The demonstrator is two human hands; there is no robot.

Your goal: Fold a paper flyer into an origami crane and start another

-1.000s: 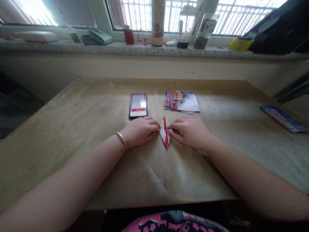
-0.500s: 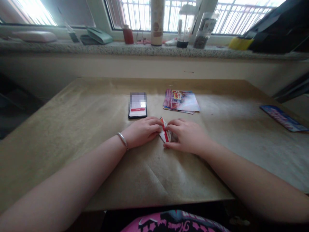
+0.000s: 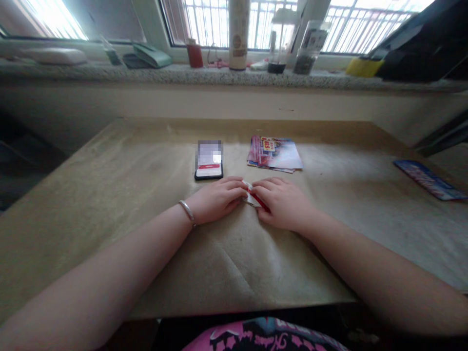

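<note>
A small folded piece of white and red paper [image 3: 253,196] lies on the brown table [image 3: 109,195], mostly hidden between my two hands. My left hand [image 3: 216,198], with a silver bangle on its wrist, has its fingers curled and pressed on the paper's left side. On the paper's right side, the bent fingers of my right hand [image 3: 283,201] pinch and cover it. Both hands rest on the table top and meet at the paper.
A phone [image 3: 209,165] with a lit screen lies just beyond my left hand. A stack of colourful leaflets [image 3: 275,153] lies behind my right hand, another leaflet [image 3: 427,179] at the far right. Bottles, jars and boxes stand on the stone windowsill [image 3: 219,74].
The paper stood as an upright diamond between my fingertips; my right hand has since closed in over it and folded it down, so less of it shows now.
</note>
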